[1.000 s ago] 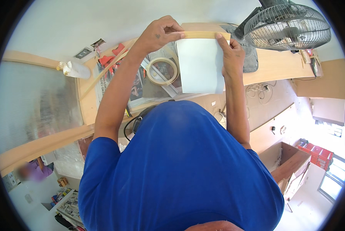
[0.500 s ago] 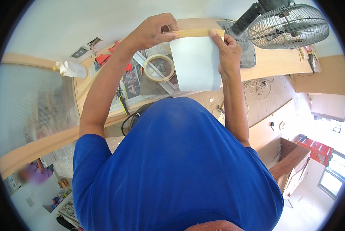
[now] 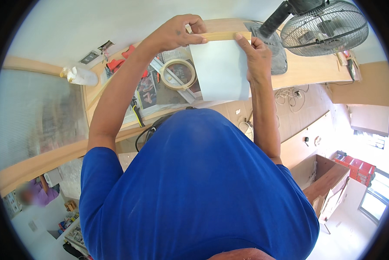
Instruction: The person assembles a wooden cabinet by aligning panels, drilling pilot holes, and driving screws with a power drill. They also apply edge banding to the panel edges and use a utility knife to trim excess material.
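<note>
A white sheet (image 3: 221, 71) hangs below a tan strip (image 3: 222, 36) that runs along its top edge. At the strip's left end is my left hand (image 3: 177, 34), its thumb on the strip and the other fingers curled behind and above. My right hand (image 3: 258, 56) grips the right end, thumb in front and fingers behind, holding strip and sheet together. Beneath and left of the sheet, a cream tape-like ring (image 3: 165, 74) lies on the bench over newspaper and a pale metal channel (image 3: 186, 94).
The wooden bench (image 3: 309, 69) carries a wire-caged fan (image 3: 324, 28) at far right. A yellow-black cutter (image 3: 137, 115), red tools (image 3: 114, 65) and a white bottle (image 3: 81, 76) are at left. Cables (image 3: 290, 97) lie on the floor. A person in purple (image 3: 42, 193) is at lower left.
My left hand has slid slightly right along the strip, its upper fingers reaching a little further. My right hand and the sheet have barely moved.
</note>
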Available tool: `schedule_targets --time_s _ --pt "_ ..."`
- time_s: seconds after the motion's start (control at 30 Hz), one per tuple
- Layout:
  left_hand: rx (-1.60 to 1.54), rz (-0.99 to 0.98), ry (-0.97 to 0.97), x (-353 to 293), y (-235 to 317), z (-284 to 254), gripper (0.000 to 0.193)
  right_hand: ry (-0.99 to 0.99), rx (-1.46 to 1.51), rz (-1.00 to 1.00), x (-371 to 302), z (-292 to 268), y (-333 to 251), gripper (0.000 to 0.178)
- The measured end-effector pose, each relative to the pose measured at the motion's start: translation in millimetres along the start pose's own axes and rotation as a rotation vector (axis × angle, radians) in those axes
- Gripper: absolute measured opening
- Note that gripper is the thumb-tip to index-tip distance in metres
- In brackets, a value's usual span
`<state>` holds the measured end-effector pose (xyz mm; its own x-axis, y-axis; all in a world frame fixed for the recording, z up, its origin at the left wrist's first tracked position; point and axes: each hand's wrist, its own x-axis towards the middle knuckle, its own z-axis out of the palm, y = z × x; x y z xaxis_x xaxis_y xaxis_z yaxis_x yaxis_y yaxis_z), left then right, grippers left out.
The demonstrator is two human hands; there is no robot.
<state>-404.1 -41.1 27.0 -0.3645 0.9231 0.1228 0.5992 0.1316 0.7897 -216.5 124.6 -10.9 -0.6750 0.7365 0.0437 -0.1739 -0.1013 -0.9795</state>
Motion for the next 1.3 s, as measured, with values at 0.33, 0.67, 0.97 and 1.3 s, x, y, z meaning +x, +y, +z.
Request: schedule_targets --time_s 0.33,0.67,0.97,1.3 --pt "0.376 0.365 0.147 -10 12 25 0.023 0.045 0.067 0.049 -1 -17 8 0.038" --pt "0.347 0.368 0.107 -9 15 27 0.021 0.075 0.082 0.034 -3 -23 12 0.034" --pt "-0.048 0.235 -0.108 1 -5 12 0.025 0.094 0.088 0.051 -7 -21 12 0.032" --pt "0.240 0.376 0.035 4 7 25 0.026 0.153 0.136 0.008 -1 -27 17 0.037"
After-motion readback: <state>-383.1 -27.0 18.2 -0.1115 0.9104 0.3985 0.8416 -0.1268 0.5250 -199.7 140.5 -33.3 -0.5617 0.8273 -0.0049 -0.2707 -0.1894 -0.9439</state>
